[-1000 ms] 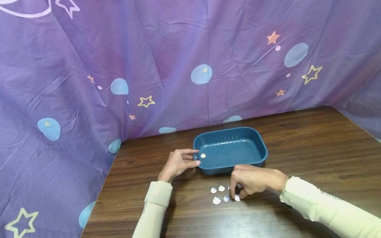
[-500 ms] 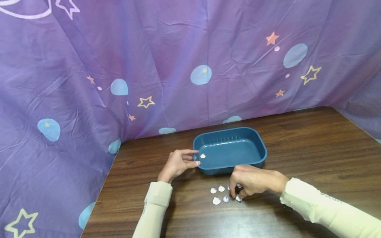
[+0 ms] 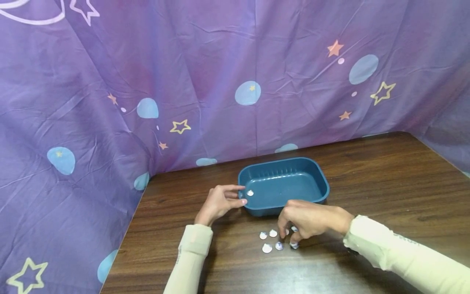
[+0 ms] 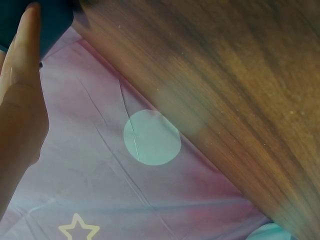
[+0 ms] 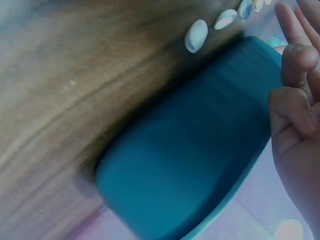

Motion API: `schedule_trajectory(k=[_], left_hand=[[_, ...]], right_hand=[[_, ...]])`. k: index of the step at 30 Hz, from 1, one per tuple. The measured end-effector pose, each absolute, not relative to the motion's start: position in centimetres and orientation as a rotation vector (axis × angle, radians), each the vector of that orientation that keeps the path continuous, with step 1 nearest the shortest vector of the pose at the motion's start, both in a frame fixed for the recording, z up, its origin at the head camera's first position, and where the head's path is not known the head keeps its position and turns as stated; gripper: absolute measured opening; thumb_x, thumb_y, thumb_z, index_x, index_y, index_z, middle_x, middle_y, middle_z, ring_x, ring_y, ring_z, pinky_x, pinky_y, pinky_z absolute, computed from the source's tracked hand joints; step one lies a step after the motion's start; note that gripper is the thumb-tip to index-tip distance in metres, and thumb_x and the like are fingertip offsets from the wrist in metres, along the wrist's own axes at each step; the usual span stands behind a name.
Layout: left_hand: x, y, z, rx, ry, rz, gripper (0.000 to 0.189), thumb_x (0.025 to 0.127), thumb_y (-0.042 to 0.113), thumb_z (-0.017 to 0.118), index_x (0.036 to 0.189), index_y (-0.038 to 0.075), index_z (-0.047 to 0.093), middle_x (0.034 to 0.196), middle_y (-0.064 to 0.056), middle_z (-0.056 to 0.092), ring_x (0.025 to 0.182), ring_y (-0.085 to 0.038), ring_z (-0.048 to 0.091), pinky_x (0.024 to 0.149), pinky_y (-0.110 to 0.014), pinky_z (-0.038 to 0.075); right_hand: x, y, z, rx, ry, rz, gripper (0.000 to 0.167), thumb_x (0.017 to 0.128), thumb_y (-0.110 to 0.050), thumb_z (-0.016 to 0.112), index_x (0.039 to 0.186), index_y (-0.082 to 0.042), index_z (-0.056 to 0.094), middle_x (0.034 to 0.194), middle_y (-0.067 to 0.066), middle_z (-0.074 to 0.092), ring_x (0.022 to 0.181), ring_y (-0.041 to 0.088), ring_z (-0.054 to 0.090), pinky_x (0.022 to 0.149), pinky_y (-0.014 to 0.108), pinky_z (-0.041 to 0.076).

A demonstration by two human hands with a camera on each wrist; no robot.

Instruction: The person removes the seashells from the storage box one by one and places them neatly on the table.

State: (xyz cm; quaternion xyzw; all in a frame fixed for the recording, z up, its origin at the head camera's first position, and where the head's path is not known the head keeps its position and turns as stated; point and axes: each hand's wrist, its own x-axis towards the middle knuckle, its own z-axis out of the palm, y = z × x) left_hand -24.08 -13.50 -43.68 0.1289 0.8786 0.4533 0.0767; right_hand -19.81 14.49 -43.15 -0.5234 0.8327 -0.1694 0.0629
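Several shiny clear rhinestones lie on the table in two short rows, among them a front-left rhinestone and a back-row rhinestone. Over the right end of these rows hovers my right hand, thumb and forefinger apart. Its thumb tip is at or against a rhinestone; contact cannot be made out. My left hand rests at the left end of a blue plastic container, fingers nearly straight, with forefinger and thumb tips on the rim. One rhinestone sits inside the container near that end.
A brown wooden table carries everything. Behind it and to the left hangs a purple curtain printed with stars and dots, close to the table's back edge.
The right hand's forefinger has lifted and spread from the thumb, moving slightly left. The front-right rhinestone shifted slightly right earlier and now looks tilted by the thumb. The left hand stays put.
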Motion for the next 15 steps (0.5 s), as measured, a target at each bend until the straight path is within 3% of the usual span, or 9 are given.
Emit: schedule_trajectory(k=[5, 15], left_hand=[[-24.0, -13.5, -43.7, 0.376, 2.637, 1.364, 0.047, 0.082, 0.022, 0.084, 0.126, 0.014, 0.071, 0.112, -0.020, 0.076, 0.105, -0.028, 0.074, 0.092, -0.041, 0.062], [-24.1, -13.5, -43.7, 0.384, 2.653, 1.344, 0.048, 0.081, 0.022, 0.085, 0.126, 0.013, 0.071, 0.111, -0.020, 0.076, 0.104, -0.028, 0.075, 0.090, -0.040, 0.062]], right_hand=[[-20.3, 14.0, -42.4, -1.528, 2.482, -0.563, 0.019, 0.072, -0.017, 0.087, 0.086, -0.025, 0.077, 0.076, -0.016, 0.074, 0.054, -0.015, 0.046, 0.056, 0.008, 0.044], [-22.4, 12.5, -40.5, -1.486, 2.387, -0.744, 0.019, 0.076, -0.012, 0.085, 0.092, -0.018, 0.077, 0.084, -0.005, 0.078, 0.056, -0.010, 0.055, 0.053, 0.012, 0.051]])
